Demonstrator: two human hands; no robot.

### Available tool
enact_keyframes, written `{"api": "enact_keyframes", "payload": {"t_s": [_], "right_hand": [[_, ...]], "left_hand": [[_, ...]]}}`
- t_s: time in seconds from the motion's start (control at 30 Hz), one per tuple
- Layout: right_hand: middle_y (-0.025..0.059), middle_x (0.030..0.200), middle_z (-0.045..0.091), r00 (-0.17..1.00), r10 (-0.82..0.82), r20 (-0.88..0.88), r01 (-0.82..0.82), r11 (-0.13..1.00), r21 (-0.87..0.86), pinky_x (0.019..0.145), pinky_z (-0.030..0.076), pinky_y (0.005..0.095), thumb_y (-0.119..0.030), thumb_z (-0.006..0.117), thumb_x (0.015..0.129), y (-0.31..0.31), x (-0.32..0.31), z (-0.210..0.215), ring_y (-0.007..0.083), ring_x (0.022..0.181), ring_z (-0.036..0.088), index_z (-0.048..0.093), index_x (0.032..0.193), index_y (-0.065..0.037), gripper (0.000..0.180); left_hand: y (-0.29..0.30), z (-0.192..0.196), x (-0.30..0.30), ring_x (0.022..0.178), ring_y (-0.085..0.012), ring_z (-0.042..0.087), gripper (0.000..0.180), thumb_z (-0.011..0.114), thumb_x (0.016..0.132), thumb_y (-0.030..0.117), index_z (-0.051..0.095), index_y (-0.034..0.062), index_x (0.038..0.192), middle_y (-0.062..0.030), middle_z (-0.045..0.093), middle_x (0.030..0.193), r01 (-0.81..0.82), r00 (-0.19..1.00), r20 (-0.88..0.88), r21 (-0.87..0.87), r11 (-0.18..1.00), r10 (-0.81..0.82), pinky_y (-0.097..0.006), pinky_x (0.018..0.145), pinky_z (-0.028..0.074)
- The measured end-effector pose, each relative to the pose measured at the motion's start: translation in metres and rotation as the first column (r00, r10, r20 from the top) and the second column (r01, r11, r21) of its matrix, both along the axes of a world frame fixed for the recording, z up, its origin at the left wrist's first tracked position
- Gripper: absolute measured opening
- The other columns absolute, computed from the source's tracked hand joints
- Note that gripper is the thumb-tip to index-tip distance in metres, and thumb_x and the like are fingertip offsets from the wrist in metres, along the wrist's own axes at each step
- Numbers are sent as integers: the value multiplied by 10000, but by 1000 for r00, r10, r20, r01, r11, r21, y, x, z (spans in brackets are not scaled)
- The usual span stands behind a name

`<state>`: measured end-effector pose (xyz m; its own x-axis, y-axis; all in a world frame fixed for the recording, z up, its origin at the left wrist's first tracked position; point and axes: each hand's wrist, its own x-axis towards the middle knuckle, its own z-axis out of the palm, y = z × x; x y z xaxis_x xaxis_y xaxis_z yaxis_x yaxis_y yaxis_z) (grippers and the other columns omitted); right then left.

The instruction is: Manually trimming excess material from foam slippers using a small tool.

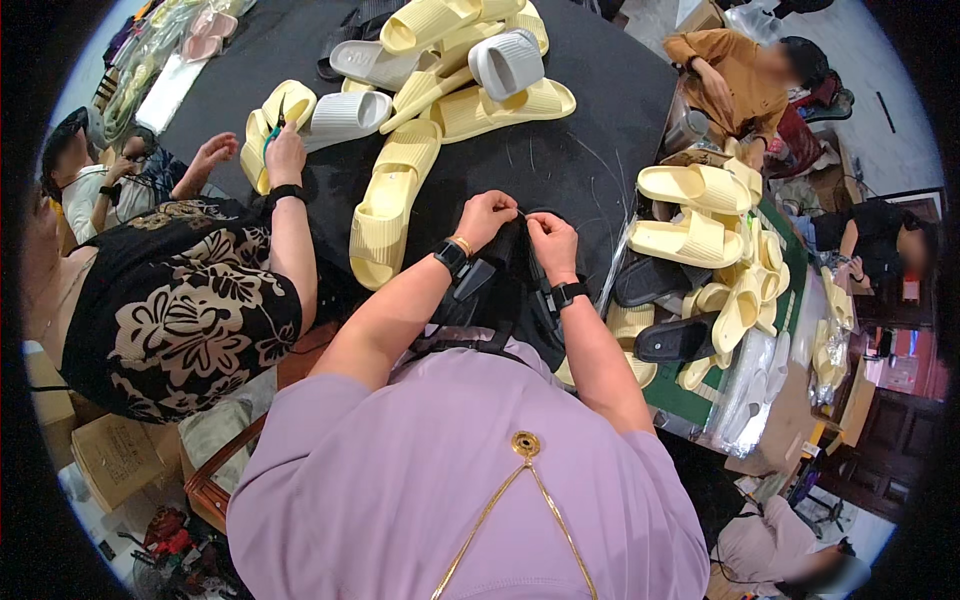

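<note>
Hands: both meet just in front of the wearer's chest, at the near edge of the black table (560, 150).
Left hand: the left hand (484, 217) is curled tight, fingertips pinched on the top edge of a black slipper (510, 262); a wristband and a gold bangle sit on that wrist.
Right hand: the right hand (553, 241) is pinched too, thumb and forefinger closed on the same edge, just beside the left.
Slipper: it's dark, upright between the two hands, lower part hidden against the table; what exactly the fingertips nip is too small to tell.
Pile: pale yellow slippers (440, 110) heaped on the table beyond the hands, with white slippers (505, 62) among them.
Right of table: more yellow slippers (695, 215) stacked past its right edge, two black ones mixed in.
Neighbour: a co-worker's hand (285, 152) at the table's left edge grips green-handled scissors (274, 128) over a yellow slipper.
Far side: another person in a brown top (735, 70) sits past the table's far right corner.
</note>
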<state>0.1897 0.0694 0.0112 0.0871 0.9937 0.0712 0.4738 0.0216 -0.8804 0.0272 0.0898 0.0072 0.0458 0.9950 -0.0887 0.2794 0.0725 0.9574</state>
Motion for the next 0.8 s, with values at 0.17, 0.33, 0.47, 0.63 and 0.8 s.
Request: {"api": "enact_keyframes", "payload": {"t_s": [0.17,0.33,0.47,0.63,0.8], "right_hand": [[99,696,652,998,23,64,-22,1000,-21,637,488,340,-171,634,803,-1,-3,8,230,672,616,714,862,-70,142],[106,703,654,997,18,78,-18,1000,-7,638,490,350,-168,637,797,2,-2,4,244,679,616,712,854,-70,136],[110,704,653,995,36,94,-35,999,-12,639,492,357,-161,637,796,3,-3,5,251,686,620,710,849,-68,130],[116,720,656,998,17,65,-17,1000,12,629,491,347,-151,639,799,3,-3,1,255,673,623,701,844,-58,121],[128,736,656,1000,-15,22,16,1000,-4,621,493,337,-146,637,805,4,-4,-2,258,665,634,689,843,-44,121]], "left_hand": [[0,-2,-2,721,-117,626,178,714,777,107,669,-11,904,-71,683,801,-9,1000,-15,-2,1000,8,-266,672,501],[2,-1,-2,708,-133,629,175,722,767,117,674,-2,885,-71,683,795,0,999,-46,26,1000,1,-273,672,505],[1,0,0,707,-137,633,162,715,770,108,674,1,885,-76,681,786,9,997,-70,25,1000,-7,-278,667,508],[-1,-1,1,710,-138,641,132,695,783,86,676,12,890,-77,677,777,65,995,-83,51,997,-60,-279,662,513],[-1,-1,-2,722,-138,645,133,685,793,96,679,15,899,-79,682,788,95,993,-78,66,993,-90,-275,672,514]]}}
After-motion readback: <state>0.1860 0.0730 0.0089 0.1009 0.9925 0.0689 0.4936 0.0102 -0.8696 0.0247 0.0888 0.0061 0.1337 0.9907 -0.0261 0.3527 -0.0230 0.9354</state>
